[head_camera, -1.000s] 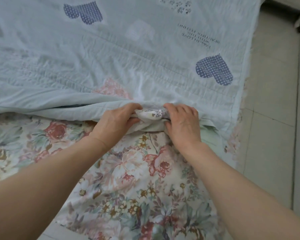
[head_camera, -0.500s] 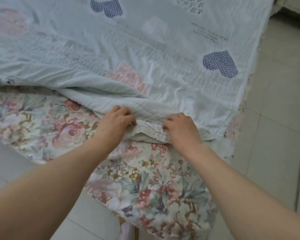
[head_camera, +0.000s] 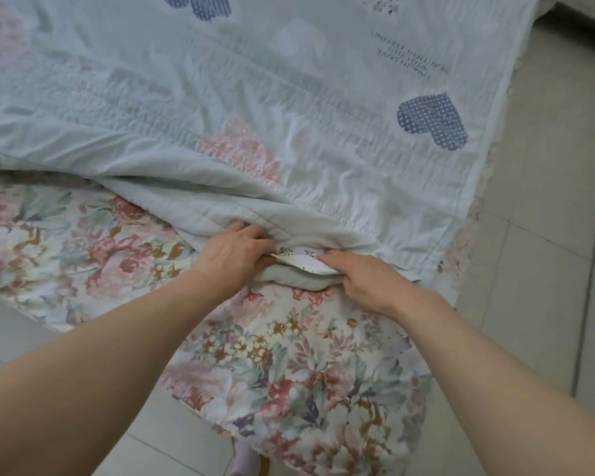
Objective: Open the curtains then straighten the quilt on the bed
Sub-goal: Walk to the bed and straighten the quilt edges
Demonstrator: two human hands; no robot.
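Quilt-straightening step: left hand (head_camera: 236,250) and right hand (head_camera: 364,280), the 2 curled tight, grip the quilt (head_camera: 289,108)'s folded near edge, which likely needs pulling flat over the floral sheet (head_camera: 306,365).

Left hand (head_camera: 234,250) and right hand (head_camera: 364,281) grip the quilt (head_camera: 289,132) edge over floral sheet (head_camera: 289,365).
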